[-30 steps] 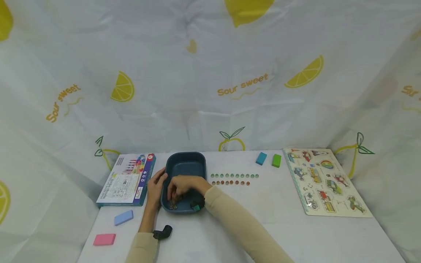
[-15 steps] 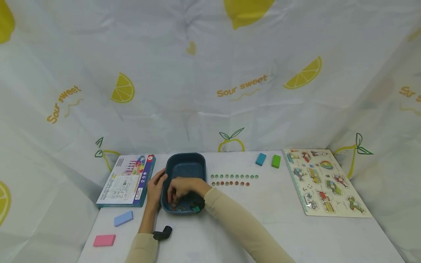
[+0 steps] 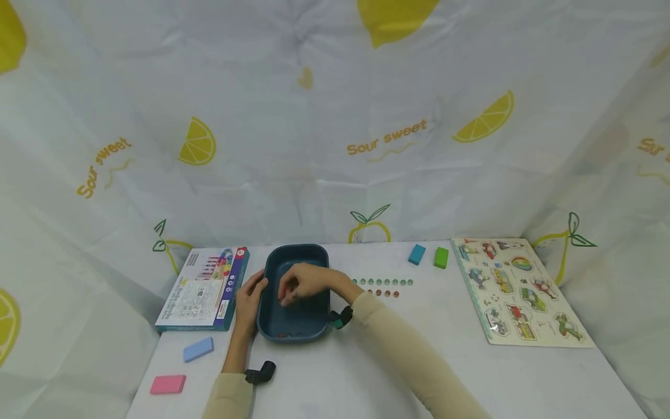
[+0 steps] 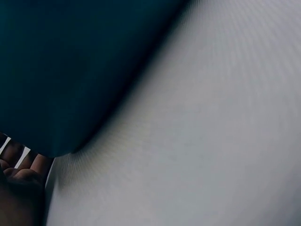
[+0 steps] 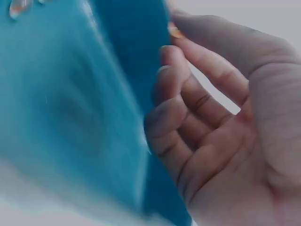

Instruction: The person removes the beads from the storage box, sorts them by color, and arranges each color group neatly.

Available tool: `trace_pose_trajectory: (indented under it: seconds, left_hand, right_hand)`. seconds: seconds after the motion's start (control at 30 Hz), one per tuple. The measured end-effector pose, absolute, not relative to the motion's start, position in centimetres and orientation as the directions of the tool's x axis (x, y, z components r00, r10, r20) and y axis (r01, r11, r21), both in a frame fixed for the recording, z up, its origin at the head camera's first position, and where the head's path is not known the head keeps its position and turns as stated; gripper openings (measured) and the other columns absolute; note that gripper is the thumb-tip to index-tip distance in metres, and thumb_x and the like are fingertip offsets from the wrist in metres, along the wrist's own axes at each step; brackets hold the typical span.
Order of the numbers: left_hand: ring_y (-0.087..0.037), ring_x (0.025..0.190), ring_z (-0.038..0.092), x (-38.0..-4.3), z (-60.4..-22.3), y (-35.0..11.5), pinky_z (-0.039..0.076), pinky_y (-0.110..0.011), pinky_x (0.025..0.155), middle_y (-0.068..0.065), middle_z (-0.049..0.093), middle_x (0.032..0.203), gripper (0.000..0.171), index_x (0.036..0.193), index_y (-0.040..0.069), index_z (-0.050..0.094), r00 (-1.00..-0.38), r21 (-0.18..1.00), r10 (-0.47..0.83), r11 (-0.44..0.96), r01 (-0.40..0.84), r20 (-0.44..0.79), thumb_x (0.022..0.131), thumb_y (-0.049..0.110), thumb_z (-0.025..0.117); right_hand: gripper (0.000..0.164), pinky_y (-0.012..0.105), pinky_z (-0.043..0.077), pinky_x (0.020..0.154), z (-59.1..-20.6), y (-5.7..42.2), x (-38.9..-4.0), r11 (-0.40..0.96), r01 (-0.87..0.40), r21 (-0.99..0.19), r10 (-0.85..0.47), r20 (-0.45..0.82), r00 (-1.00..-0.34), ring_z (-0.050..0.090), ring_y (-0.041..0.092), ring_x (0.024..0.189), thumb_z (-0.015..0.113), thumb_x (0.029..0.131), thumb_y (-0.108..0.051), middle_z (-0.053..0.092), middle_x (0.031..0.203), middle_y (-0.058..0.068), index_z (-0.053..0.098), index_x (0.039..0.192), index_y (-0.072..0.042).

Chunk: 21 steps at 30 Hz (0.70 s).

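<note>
A dark blue tray (image 3: 293,326) stands on the white table. My left hand (image 3: 247,302) rests against its left side, fingers along the outer wall; in the left wrist view, part of that hand (image 4: 28,174) shows beside the tray. Above the tray's inside is my right hand (image 3: 309,280). Its thumb and index finger pinch a small glass marble (image 5: 175,31) with an orange swirl, while the other fingers curl loosely. A few more marbles (image 3: 282,335) lie at the tray's near end. To the right are a row of green marbles (image 3: 387,282) and a row of orange marbles (image 3: 387,293), both partly hidden by the right wrist.
A boxed set (image 3: 201,291) lies left of the tray, with light blue (image 3: 198,349) and pink (image 3: 168,384) blocks nearer. Blue (image 3: 417,254) and green (image 3: 441,258) blocks lie at the back right, beside a picture puzzle board (image 3: 515,291).
My right hand has risen from the tray's near-left corner and moved back and slightly right, pinching a marble. Marbles in the near end are now uncovered. The left hand stays in place.
</note>
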<state>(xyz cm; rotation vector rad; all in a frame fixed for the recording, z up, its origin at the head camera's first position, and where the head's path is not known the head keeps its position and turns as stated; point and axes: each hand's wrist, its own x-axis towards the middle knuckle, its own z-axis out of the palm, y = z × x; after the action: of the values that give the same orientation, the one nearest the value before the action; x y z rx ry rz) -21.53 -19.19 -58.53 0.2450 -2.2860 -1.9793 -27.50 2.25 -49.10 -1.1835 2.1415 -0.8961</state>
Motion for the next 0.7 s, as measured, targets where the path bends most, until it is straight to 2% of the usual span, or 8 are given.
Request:
trace_pose_trajectory:
  seconds: [0.13,0.33,0.53,0.7]
  left_hand:
    - [-0.028,0.151,0.051,-21.6,-58.6,-19.2,0.043,-0.015,0.112,-0.013,0.057,0.159,0.047,0.152,0.009,0.057,-0.981,0.990,-0.189,0.125,-0.059,-0.035,0.110,0.032,0.056]
    - [-0.025,0.149,0.051,-21.6,-58.6,-19.4,0.041,-0.008,0.106,-0.013,0.057,0.159,0.047,0.153,0.009,0.056,-0.983,0.992,-0.177,0.106,-0.064,-0.044,0.111,0.030,0.054]
    - [-0.010,0.139,0.054,-21.5,-58.4,-19.4,0.041,-0.002,0.101,-0.012,0.056,0.159,0.046,0.153,0.011,0.057,-0.986,0.993,-0.159,0.097,-0.067,-0.051,0.111,0.030,0.053]
    - [0.003,0.127,0.055,-21.5,-58.2,-19.2,0.042,-0.002,0.100,-0.011,0.058,0.158,0.045,0.152,0.010,0.058,-0.985,0.994,-0.166,0.091,-0.066,-0.050,0.111,0.028,0.054]
  right_hand:
    - [0.011,0.022,0.057,0.072,-48.0,7.0,-28.0,0.356,-0.469,-0.808,-0.839,-0.056,-0.541,0.067,0.006,0.080,0.078,0.097,-0.025,0.077,0.098,-0.004,0.079,0.105,-0.018]
    - [0.014,0.029,0.060,0.076,-47.9,15.4,-27.3,0.392,-0.403,-0.827,-0.748,-0.032,-0.662,0.069,0.017,0.085,0.076,0.099,-0.022,0.077,0.100,0.000,0.078,0.108,-0.012]
    - [0.024,0.026,0.056,0.070,-49.9,23.1,-25.5,0.474,-0.291,-0.831,-0.607,-0.069,-0.792,0.064,0.016,0.081,0.076,0.098,-0.021,0.075,0.098,0.007,0.076,0.112,-0.001]
    - [0.017,0.025,0.053,0.062,-51.9,27.9,-23.9,0.550,-0.215,-0.807,-0.492,-0.104,-0.864,0.060,0.013,0.079,0.075,0.098,-0.015,0.075,0.102,0.011,0.076,0.111,-0.004]
